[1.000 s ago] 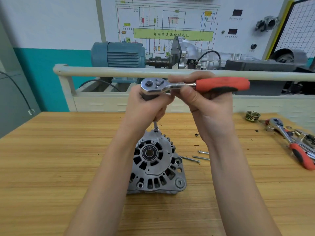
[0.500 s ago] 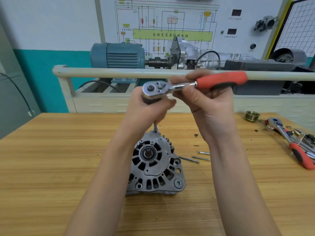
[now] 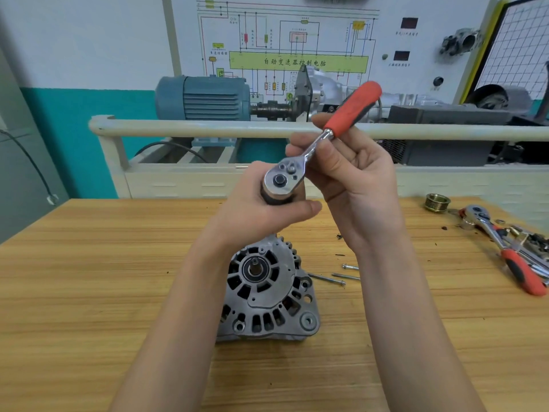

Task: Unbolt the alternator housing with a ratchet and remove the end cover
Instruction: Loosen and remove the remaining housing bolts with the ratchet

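The ratchet [image 3: 315, 147] handle has swung from level to point toward the upper right. The right hand [image 3: 353, 185] pinches its shank; the left hand [image 3: 267, 209] grips below its head. One alternator [image 3: 267, 292] stands at centre, three loose bolts [image 3: 326, 278] just to its right.

Grey finned alternator [image 3: 267, 289] upright on wooden table, red-handled ratchet [image 3: 320, 138] raised above it, handle angled up-right

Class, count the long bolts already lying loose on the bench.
3. All lie right of the alternator: the upper bolt, the middle bolt and the nearest bolt. The right forearm may hide more.
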`<state>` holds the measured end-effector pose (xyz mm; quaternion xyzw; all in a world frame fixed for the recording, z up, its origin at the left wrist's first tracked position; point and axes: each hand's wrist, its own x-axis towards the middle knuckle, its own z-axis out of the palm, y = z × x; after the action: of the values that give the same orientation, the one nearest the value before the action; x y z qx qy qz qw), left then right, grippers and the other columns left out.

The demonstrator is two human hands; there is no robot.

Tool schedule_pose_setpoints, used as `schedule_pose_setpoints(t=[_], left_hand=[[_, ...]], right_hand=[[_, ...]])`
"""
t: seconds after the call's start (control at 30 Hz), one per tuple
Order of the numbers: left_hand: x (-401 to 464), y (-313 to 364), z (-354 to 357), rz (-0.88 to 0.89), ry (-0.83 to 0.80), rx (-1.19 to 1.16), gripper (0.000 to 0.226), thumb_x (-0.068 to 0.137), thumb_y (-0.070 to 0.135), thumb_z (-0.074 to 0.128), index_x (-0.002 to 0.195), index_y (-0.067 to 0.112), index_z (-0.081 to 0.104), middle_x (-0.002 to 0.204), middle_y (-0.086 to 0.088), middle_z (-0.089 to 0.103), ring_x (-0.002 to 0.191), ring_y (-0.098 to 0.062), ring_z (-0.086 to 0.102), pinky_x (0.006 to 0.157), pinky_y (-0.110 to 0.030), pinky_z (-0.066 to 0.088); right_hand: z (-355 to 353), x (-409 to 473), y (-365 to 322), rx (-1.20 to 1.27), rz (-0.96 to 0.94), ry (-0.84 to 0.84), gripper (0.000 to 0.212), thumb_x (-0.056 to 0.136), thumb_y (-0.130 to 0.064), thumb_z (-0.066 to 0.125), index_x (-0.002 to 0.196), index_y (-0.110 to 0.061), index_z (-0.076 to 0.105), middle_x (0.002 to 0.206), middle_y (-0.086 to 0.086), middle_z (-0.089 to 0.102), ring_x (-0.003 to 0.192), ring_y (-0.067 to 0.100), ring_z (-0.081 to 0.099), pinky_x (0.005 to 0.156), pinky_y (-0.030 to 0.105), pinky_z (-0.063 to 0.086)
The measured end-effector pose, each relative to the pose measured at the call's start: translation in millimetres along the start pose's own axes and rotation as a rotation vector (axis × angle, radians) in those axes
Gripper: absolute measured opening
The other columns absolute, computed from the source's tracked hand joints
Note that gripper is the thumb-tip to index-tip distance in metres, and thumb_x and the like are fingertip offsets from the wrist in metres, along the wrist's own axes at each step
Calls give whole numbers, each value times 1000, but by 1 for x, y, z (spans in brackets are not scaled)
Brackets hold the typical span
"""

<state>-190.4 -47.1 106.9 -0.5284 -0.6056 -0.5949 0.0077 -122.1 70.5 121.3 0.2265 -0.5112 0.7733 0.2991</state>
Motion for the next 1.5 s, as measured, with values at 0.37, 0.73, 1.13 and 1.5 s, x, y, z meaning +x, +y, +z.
schedule_pose_setpoints(t=[0.37, 0.73, 1.13, 1.5], left_hand=[[3, -4, -3, -9, 203, -117, 23, 67, 22, 67, 56, 12, 49, 45, 2, 39, 38, -16, 32, 46, -28, 38], [3, -1, 0, 38, 149, -39, 31, 71, 15, 67, 49, 11, 45, 39, 4, 42, 36, -17, 35, 46, -26, 32], [0, 2, -3, 0, 35, -7, 27, 69, 27, 69, 50, 22, 51, 45, 1, 43, 41, -17, 38, 49, -27, 34], [5, -2, -5, -16, 283, -231, 7, 73, 7, 61, 68, 10, 57, 44, 8, 35, 38, -11, 28, 43, -20, 26]], right_hand=[[-1, 0, 0, -111, -104, -25, 21, 69, -5, 76, 87, -12, 67, 84, 7, 74, 84, 24, 71, 79, 35, 53], [-1, -1, -2, -14, -35, -15, 24, 74, -7, 69, 97, -6, 63, 85, 5, 75, 83, 19, 71, 76, 32, 55], [-3, 1, 0, -46, -35, 36, 27, 73, -5, 68, 100, -6, 60, 82, 3, 75, 79, 17, 71, 75, 30, 55], [5, -3, 1, -163, -158, -82, 26, 65, 3, 77, 82, -9, 61, 84, 2, 74, 85, 19, 71, 78, 25, 52]])
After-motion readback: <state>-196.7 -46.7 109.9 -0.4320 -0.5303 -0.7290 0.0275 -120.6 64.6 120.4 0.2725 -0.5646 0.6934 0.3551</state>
